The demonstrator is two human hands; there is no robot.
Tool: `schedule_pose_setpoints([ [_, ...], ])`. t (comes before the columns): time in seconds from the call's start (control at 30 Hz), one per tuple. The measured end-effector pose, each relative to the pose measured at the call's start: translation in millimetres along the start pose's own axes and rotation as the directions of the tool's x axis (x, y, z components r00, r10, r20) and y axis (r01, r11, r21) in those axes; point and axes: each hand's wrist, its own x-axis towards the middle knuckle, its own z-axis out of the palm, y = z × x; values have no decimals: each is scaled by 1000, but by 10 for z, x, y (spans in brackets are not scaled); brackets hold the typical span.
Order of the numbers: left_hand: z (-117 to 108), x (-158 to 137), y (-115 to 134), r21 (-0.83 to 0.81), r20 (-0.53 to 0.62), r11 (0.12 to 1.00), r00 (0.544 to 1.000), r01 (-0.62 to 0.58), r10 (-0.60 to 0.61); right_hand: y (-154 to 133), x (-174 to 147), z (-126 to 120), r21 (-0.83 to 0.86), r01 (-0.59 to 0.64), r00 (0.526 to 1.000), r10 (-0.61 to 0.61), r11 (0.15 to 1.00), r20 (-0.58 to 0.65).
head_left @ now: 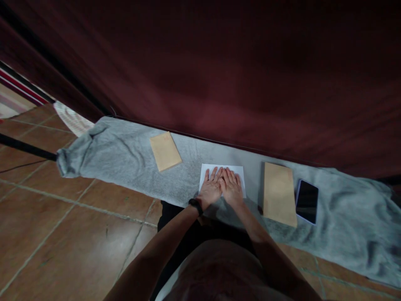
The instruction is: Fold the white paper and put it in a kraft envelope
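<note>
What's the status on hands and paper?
Left hand, right hand: palms down on white paper. Paper on grey cloth, partly covered. Left tan rectangle, right tan rectangle, phone: none touching it.

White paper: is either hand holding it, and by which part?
Nothing is held: the left hand and the right hand just lie flat on the white paper.

Probably a home — brown tiled floor [56, 234], dark red hanging cloth [225, 83], soft grey blanket [125, 154] spread out.

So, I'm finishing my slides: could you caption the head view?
The left hand and right hand rest palms-down on white rectangular paper atop a soft grey cloth.
</note>
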Motion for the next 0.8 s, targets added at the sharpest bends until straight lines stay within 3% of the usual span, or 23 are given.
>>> schedule_pose_setpoints([
  [0.6, -75, -129, -466, 58, -84, 958, 957, 281, -276, 419, -178, -41, -161, -116, 983, 90, 980, -159],
  [0.7, -112, -162, -464, 76, -110, 942, 941, 328, -319, 443, -223, -53, -169, -132, 982, 106, 977, -158],
  [0.8, -128, -149, -306, 65, -158, 943, 937, 326, -312, 445, -242, -62, -176, -135, 982, 108, 975, -152],
])
